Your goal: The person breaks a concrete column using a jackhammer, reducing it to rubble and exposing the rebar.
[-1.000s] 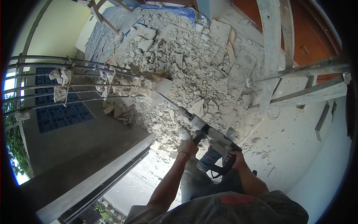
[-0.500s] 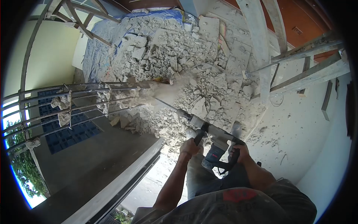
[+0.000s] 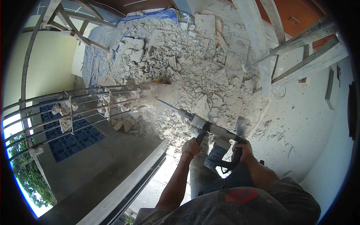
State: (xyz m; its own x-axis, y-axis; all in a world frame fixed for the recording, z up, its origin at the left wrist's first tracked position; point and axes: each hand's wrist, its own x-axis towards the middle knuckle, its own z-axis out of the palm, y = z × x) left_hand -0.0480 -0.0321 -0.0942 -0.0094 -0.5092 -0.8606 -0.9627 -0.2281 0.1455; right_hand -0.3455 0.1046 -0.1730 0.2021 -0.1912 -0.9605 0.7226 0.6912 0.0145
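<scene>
A grey and dark-blue demolition hammer (image 3: pixel 216 131) lies slantwise across the front of my body. My left hand (image 3: pixel 192 147) is closed around its black side handle. Farther back, my right hand (image 3: pixel 244 150) grips the rear handle. The long chisel bit (image 3: pixel 168 105) points up and left at the end of a broken concrete beam (image 3: pixel 144 95), where pale dust hangs. Whether the tip touches the concrete is hidden by the dust. Bare steel rebars (image 3: pixel 84 101) run leftward out of the beam, with lumps of concrete still stuck on them.
Broken concrete rubble (image 3: pixel 165 56) covers the floor ahead, partly over a blue tarp (image 3: pixel 157 17). Wooden trestle legs (image 3: pixel 258 41) stand at the right, and another wooden frame (image 3: pixel 75 18) at upper left. A metal-edged ledge (image 3: pixel 127 176) runs along my left side.
The view has shifted slightly, so the surroundings sit a little differently. Both hands keep their hold on the demolition hammer, and its bit still points at the beam's end. The dust cloud looks thinner.
</scene>
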